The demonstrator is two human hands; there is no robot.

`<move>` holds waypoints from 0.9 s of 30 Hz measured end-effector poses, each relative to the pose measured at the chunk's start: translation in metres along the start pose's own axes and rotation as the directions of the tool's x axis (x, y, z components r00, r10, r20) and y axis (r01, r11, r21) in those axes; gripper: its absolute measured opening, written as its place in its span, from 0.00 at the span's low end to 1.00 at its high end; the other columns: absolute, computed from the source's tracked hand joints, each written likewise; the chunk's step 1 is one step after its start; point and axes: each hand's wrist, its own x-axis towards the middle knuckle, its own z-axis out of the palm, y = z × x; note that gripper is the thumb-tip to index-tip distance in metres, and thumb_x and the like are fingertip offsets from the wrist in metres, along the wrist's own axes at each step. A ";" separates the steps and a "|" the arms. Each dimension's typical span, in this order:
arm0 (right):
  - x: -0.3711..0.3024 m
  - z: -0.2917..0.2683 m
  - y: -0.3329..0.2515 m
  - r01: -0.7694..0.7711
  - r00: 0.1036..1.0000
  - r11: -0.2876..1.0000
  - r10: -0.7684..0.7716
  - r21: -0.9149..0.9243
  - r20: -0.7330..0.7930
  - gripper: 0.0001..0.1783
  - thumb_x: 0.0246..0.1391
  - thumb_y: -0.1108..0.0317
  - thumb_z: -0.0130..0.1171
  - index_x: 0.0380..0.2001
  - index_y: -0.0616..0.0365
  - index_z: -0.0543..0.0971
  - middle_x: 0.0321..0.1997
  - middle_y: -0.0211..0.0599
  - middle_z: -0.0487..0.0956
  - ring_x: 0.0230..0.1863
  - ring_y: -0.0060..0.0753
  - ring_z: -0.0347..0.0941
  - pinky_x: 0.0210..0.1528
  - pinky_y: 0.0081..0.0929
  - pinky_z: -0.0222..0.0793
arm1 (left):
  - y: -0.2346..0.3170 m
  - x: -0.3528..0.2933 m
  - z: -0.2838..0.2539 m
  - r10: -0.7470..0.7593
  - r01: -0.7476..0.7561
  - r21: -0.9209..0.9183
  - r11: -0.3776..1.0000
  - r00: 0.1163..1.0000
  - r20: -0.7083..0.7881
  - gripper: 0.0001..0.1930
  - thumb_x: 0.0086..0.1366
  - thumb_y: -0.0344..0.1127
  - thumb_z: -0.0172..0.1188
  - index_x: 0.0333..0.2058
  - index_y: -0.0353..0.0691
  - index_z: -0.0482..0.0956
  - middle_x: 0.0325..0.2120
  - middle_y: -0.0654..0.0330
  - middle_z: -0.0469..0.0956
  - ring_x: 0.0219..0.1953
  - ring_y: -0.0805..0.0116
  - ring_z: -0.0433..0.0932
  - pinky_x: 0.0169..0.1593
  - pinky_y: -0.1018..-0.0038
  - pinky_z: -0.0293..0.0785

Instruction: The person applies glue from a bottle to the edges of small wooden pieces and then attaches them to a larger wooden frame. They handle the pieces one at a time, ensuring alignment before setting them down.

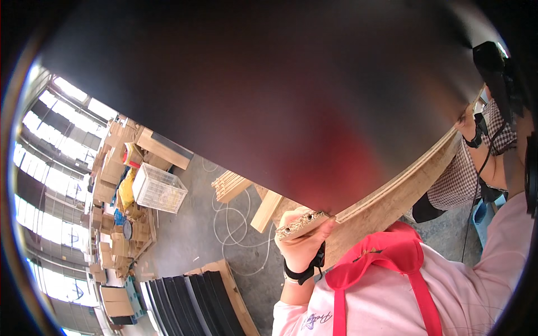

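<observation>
A large dark, blurred surface (235, 101) fills the upper middle, very close, with a red smear near its lower corner. Just below that corner, my left hand (300, 255) is closed around the raw end of a chipboard panel (296, 228), where round drilled holes show. A long chipboard edge (392, 204) curves from beside this hand up to the right. My right hand (524, 120) is at the far right rim, dim and partly cut off, beyond a black wrist strap. Its fingers are hidden, so its hold cannot be made out.
At right, a co-worker's hand (464, 122) with a black wristband touches the board's far end. Wooden strips (231, 186) and a looping pale cord (246, 224) lie on the floor. Leftward stand a white crate (161, 189), stacked cartons (112, 162) and black panels (193, 305).
</observation>
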 end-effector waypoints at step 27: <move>0.061 -0.010 -0.012 0.278 0.959 0.947 -0.283 -0.161 -0.009 0.30 0.18 0.52 0.78 0.21 0.55 0.69 0.19 0.32 0.68 0.20 0.35 0.65 0.23 0.28 0.57 | -0.006 -0.002 -0.011 0.054 -0.054 -0.018 0.998 0.997 0.051 0.18 0.47 0.18 0.71 0.35 0.35 0.73 0.38 0.51 0.79 0.41 0.68 0.78 0.42 0.74 0.76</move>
